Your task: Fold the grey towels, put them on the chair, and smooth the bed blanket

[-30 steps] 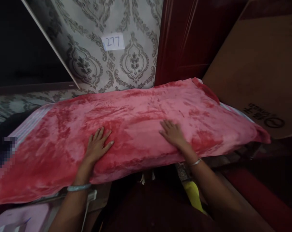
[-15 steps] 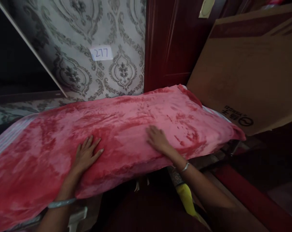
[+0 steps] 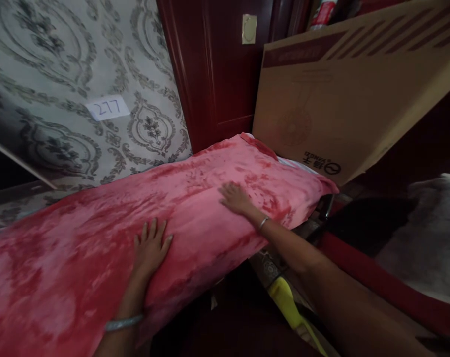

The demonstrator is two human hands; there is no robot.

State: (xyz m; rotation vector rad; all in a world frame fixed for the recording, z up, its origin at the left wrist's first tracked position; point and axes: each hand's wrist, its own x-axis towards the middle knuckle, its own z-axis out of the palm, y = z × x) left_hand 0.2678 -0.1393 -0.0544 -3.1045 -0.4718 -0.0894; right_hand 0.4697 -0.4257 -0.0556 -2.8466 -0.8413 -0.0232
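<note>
A plush blanket [image 3: 195, 223] in pink and red lies spread over a long raised surface, with shallow creases in its pile. Flat on its near middle rests my left hand [image 3: 150, 245], fingers spread, a pale bangle around the wrist. Farther right, my right hand [image 3: 235, 197] lies palm down on the blanket, its fingers stretched out and slightly blurred; a thin silver bracelet circles that wrist. Neither hand grips the cloth. At the blanket's far right end, a strip of white cloth [image 3: 297, 164] shows from under it.
A large cardboard box [image 3: 321, 99] stands against the blanket's right end. Behind are a patterned wall [image 3: 72, 64] with a paper marked 277 [image 3: 108, 107] and a dark red door [image 3: 213, 74]. Something yellow [image 3: 286, 300] hangs below my right arm; grey fluffy material [image 3: 427, 238] lies at right.
My view has turned to the right, showing more of the box and the grey fluffy material. My right hand has slid toward the blanket's right end; the left hand stays flat on the cloth.
</note>
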